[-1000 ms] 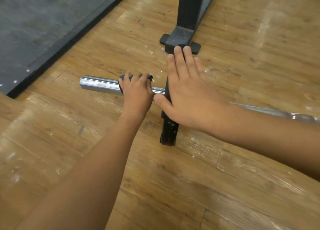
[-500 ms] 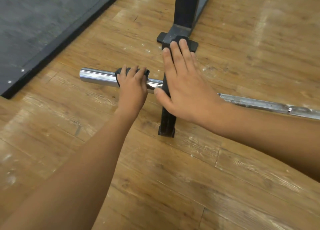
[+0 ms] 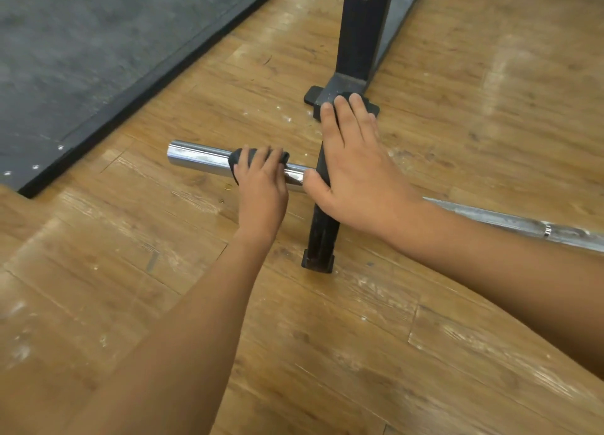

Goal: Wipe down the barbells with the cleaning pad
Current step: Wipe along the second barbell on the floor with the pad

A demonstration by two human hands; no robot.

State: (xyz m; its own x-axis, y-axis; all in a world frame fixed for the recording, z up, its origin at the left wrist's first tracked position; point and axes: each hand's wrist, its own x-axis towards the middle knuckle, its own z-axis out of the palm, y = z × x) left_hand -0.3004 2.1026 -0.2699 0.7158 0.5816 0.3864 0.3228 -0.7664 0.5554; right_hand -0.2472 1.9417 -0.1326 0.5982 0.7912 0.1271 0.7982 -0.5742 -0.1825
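A chrome barbell (image 3: 196, 158) lies across a wooden floor, its shiny sleeve end at the left and its duller shaft (image 3: 510, 222) running off to the right. My left hand (image 3: 261, 186) grips a dark cleaning pad (image 3: 237, 160) wrapped over the sleeve, fingers curled over the top. My right hand (image 3: 353, 169) lies flat with straight fingers on the bar where it crosses a black rack foot (image 3: 322, 235), and it hides that part of the bar.
A black steel rack upright (image 3: 359, 35) rises from the foot just beyond my right hand. A dark rubber mat (image 3: 81, 52) with a raised black edge covers the floor at the upper left. Worn wooden planks (image 3: 327, 353) fill the foreground.
My left hand with the pad stays wrapped on the sleeve, shifted a little along it. My right hand stays flat on the bar. The camera view has moved slightly.
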